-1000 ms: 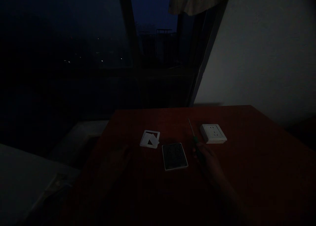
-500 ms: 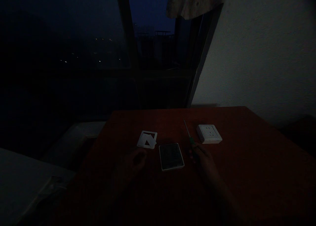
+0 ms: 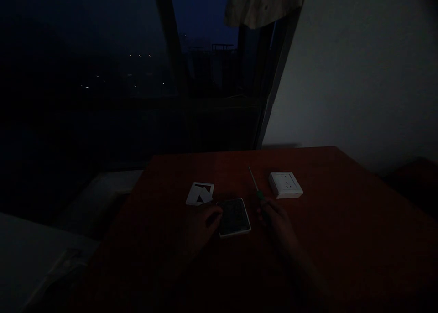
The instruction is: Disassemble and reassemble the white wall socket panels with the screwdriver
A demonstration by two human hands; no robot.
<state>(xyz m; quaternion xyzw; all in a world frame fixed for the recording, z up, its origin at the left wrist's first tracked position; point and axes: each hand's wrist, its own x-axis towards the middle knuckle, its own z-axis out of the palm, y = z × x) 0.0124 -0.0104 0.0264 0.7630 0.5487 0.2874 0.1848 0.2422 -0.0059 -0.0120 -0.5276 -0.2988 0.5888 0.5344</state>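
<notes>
My right hand (image 3: 277, 219) is closed around the green handle of a screwdriver (image 3: 253, 179), its metal shaft pointing away and slightly left. My left hand (image 3: 205, 224) has its fingers drawn together at the left edge of a white-rimmed square box with a dark face (image 3: 234, 217). Whether these fingers hold something small or only touch the box is too dark to tell. Just beyond them, a white square cover frame (image 3: 193, 194) lies flat with a smaller white plate angled over it. The frame's near edge is partly behind my left hand.
A white wall socket (image 3: 286, 184) on a thick base sits to the right, past the screwdriver. All of it rests on a reddish-brown table (image 3: 325, 167). Behind stand a dark window (image 3: 219, 117) and a pale wall (image 3: 349, 75). The room is very dim.
My left hand has moved right, from below the cover frame to the left edge of the dark-faced box. My right hand still grips the screwdriver. The view has shifted slightly.
</notes>
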